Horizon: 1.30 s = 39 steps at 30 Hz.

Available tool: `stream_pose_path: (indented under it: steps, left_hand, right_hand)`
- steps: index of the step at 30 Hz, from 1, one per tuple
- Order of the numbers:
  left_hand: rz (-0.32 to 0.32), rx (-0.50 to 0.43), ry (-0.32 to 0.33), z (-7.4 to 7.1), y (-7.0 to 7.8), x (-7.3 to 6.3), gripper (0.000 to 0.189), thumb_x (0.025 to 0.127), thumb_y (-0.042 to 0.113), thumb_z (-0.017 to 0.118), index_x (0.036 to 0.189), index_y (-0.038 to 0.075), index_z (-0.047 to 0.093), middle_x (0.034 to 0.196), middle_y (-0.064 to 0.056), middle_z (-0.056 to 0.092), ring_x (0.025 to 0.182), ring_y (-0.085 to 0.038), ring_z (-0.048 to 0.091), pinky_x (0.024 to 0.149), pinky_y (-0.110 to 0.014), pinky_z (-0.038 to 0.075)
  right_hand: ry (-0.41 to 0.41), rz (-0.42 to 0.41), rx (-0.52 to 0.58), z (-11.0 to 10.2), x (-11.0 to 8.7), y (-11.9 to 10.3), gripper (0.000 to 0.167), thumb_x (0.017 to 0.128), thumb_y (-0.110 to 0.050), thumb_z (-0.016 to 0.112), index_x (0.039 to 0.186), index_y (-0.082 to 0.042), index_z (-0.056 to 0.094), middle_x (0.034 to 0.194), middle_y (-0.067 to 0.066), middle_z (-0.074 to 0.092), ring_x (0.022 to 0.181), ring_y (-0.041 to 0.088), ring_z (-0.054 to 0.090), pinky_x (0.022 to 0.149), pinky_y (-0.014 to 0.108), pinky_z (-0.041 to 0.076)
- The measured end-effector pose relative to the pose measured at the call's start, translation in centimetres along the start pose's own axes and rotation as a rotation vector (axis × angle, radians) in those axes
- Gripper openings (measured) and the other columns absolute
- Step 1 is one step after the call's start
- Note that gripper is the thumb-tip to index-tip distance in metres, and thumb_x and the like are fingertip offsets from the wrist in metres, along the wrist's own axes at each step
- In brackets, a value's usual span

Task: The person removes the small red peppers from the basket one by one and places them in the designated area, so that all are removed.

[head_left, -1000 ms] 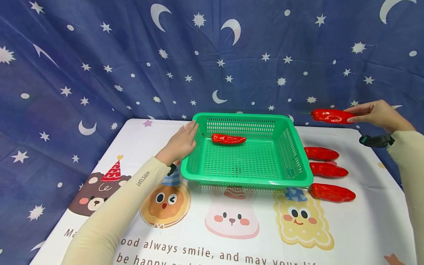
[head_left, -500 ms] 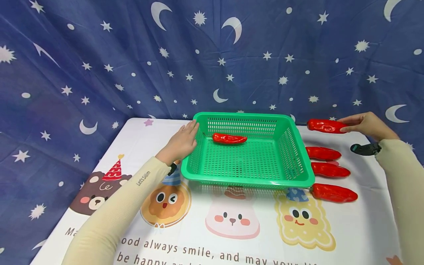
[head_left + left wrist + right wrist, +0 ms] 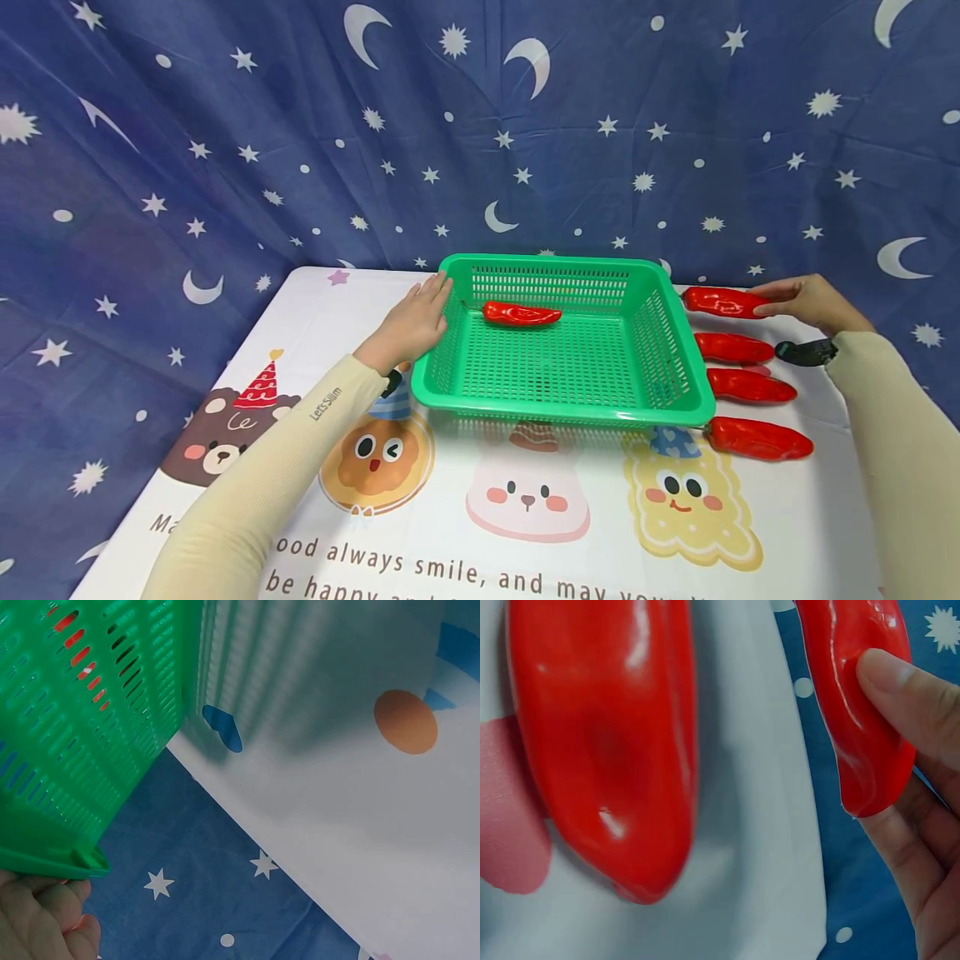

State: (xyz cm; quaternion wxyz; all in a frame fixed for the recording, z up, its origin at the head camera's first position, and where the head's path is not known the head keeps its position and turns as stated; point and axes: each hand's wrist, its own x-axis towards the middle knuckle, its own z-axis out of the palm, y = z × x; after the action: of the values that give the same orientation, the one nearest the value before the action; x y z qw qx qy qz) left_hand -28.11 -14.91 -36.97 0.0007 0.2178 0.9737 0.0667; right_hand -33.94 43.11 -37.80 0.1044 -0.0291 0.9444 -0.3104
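In the head view, my right hand (image 3: 813, 302) pinches the blunt tip of a long red chili pepper (image 3: 722, 302) between thumb and fingers. This pepper lies level at the back right, its stem end by the green basket's right rim; I cannot tell whether it touches the table. In the right wrist view, the thumb (image 3: 900, 690) presses on its side. My left hand (image 3: 411, 327) rests on the left rim of the green plastic basket (image 3: 540, 414), fingers extended. In the left wrist view, the fingers (image 3: 56, 900) touch the rim. One red pepper (image 3: 521, 314) lies inside the basket.
Three more red peppers lie in a column right of the basket: a back one (image 3: 735, 348), a middle one (image 3: 752, 386) and a front one (image 3: 759, 438). A printed white cloth (image 3: 555, 508) covers the table. A blue starry curtain (image 3: 420, 108) hangs behind.
My right hand has come down and leftward with the pepper, from above the back right corner to the back of the pepper column. My left hand and the basket have stayed put.
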Motion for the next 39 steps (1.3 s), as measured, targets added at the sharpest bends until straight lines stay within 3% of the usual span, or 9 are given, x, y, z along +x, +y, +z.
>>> stream_pose_path:
  steps: [15, 23, 27, 35, 39]
  left_hand:
    - [-0.009, -0.006, -0.01, -0.1, 0.0, 0.1, 0.059, 0.096, 0.019, 0.03, 0.149, -0.002, 0.014, 0.158, -0.018, 0.01, 0.147, -0.03, 0.012, 0.121, -0.044, 0.012]
    - [-0.01, -0.012, -0.006, -0.1, 0.1, 0.1, 0.06, 0.096, 0.018, 0.032, 0.149, -0.002, 0.015, 0.158, -0.018, 0.011, 0.146, -0.031, 0.014, 0.121, -0.043, 0.011]
    - [-0.013, -0.011, -0.008, 0.0, 0.1, 0.2, 0.06, 0.096, 0.018, 0.033, 0.149, -0.002, 0.015, 0.158, -0.017, 0.011, 0.146, -0.031, 0.014, 0.121, -0.043, 0.011]
    - [-0.016, -0.017, -0.008, 0.1, 0.0, 0.2, 0.06, 0.095, 0.017, 0.034, 0.149, -0.001, 0.015, 0.158, -0.017, 0.011, 0.147, -0.029, 0.012, 0.121, -0.043, 0.011]
    - [-0.011, -0.013, -0.001, 0.1, 0.0, 0.2, 0.06, 0.095, 0.017, 0.033, 0.149, -0.002, 0.016, 0.158, -0.018, 0.011, 0.147, -0.03, 0.013, 0.121, -0.044, 0.012]
  right_hand:
    - [-0.039, 0.014, 0.002, 1.6, 1.0, 1.1, 0.058, 0.083, -0.031, 0.071, 0.126, 0.005, 0.055, 0.106, 0.013, 0.071, 0.081, -0.007, 0.052, 0.094, 0.061, 0.044]
    - [-0.053, 0.022, -0.019, 2.2, 1.6, 1.5, 0.057, 0.084, -0.027, 0.07, 0.126, 0.007, 0.054, 0.104, 0.016, 0.071, 0.086, 0.01, 0.06, 0.094, 0.064, 0.041]
    - [-0.062, 0.019, -0.032, 2.2, 1.7, 1.4, 0.056, 0.085, -0.024, 0.069, 0.126, 0.009, 0.052, 0.103, 0.019, 0.07, 0.085, 0.011, 0.06, 0.096, 0.067, 0.037]
    - [-0.081, 0.043, -0.036, 2.8, 1.9, 1.5, 0.053, 0.087, -0.019, 0.066, 0.127, 0.012, 0.049, 0.097, 0.017, 0.071, 0.082, 0.018, 0.063, 0.087, 0.055, 0.047]
    - [-0.062, 0.032, -0.044, 3.1, 2.0, 1.6, 0.052, 0.088, -0.017, 0.064, 0.127, 0.014, 0.048, 0.102, 0.024, 0.069, 0.083, 0.023, 0.065, 0.092, 0.058, 0.046]
